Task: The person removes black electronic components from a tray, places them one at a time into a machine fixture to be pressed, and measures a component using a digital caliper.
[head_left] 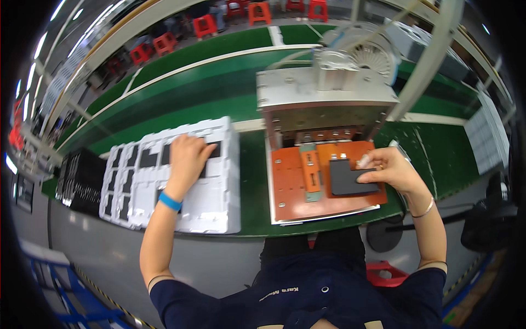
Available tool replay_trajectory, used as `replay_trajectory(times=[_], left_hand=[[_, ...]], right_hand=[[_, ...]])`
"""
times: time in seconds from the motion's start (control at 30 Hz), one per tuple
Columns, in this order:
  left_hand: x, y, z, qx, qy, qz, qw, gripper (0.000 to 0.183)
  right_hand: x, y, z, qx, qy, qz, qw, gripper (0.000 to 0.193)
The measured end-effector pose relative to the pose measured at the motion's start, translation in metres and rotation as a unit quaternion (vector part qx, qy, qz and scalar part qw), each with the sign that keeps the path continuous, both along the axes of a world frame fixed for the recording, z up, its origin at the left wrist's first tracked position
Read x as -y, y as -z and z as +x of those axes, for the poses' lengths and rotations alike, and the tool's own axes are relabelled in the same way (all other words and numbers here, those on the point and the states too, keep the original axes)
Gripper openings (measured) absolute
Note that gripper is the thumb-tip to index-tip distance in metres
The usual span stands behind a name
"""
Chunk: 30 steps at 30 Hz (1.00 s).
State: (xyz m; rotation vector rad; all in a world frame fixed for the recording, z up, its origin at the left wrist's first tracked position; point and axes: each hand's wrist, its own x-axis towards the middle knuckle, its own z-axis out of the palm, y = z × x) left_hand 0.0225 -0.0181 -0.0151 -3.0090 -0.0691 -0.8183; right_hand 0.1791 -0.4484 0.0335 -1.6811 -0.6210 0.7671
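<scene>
My left hand (189,158), with a blue band at its wrist, reaches into a white moulded plastic tray (223,194) on the left. Its fingers are curled down beside a black flat part (215,149); their tips are hidden, so what they grip cannot be made out. On the right, my right hand (390,169) pinches the edge of a dark grey flat part (348,181) with a notched corner. Something white covers a fingertip. That part lies over the orange-brown plate (287,192) of a metal bench press (329,90).
More black parts (148,159) sit in the tray's pockets. A stack of black trays (81,178) stands at the far left. An orange strip (310,171) on a greenish base crosses the press plate. Behind the press is a fan (372,57); a slanting post (430,66) rises on the right.
</scene>
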Motion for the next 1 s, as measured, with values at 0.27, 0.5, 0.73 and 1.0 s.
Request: replay_trajectory(times=[0.27,0.5,0.73,1.0], left_hand=[[0.141,-0.058,0.025,0.030,0.289,-0.016,0.957,0.021],[0.193,-0.019,0.018,-0.195,0.391,-0.046,0.898,0.067],[0.190,-0.018,0.025,-0.176,0.405,-0.052,0.896,0.064],[0.187,-0.018,0.024,-0.206,0.396,-0.052,0.893,0.064]], right_hand=[[-0.018,0.023,-0.032,0.440,0.040,-0.080,0.893,0.022],[-0.035,0.040,-0.024,0.518,-0.031,-0.025,0.854,0.022],[-0.039,0.041,-0.026,0.572,-0.049,-0.066,0.816,0.038],[-0.042,0.036,-0.027,0.577,0.031,-0.067,0.813,0.034]])
